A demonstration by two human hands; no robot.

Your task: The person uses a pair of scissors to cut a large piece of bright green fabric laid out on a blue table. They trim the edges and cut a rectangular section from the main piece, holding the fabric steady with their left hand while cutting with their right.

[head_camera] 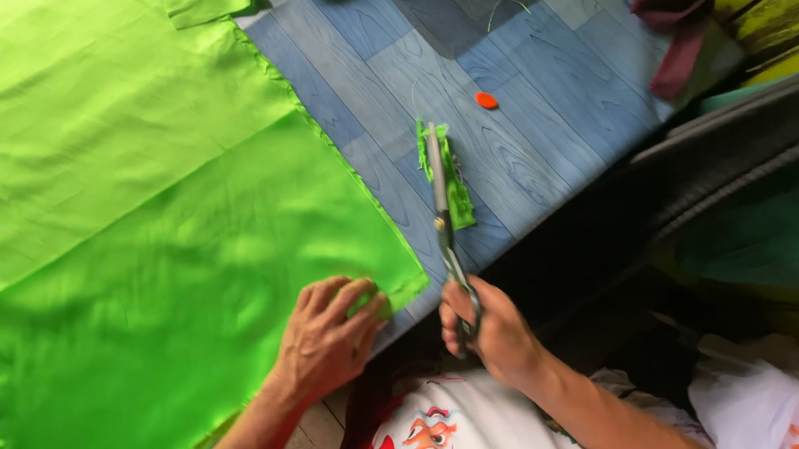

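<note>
— Pressing down with our left hand (pixel 326 335) at lower centre, we are pinning the near corner of the bright green fabric (pixel 143 268), fingers spread flat on the cloth and curling over its edge; it is closing on nothing, only weighing the cloth so it is lying taut against the blue wood-grain floor covering (pixel 523 124).

— And our right hand (pixel 491 330) just beside it is wrapping round the handles of the scissors (pixel 443 222), fingers closed firmly through them. The blades are pointing up the frame and look nearly closed, though we cannot tell for sure.

— They are lying over a narrow green strip (pixel 457 189) that is sitting apart from the big sheet, just right of its raw, fraying edge. That edge is running diagonally from top centre down to the corner we are holding.

— So the open room is lying to the right of that edge: bare blue floor up the middle, with only a small orange disc (pixel 486 100) well above the blade tips and a loose thread near the top.

— A crumpled maroon cloth (pixel 674 23) is sitting at upper right, well apart. Dark bulky material (pixel 737 148) is crowding the right side, so our right hand is working in a narrow lane between it and the sheet
</note>
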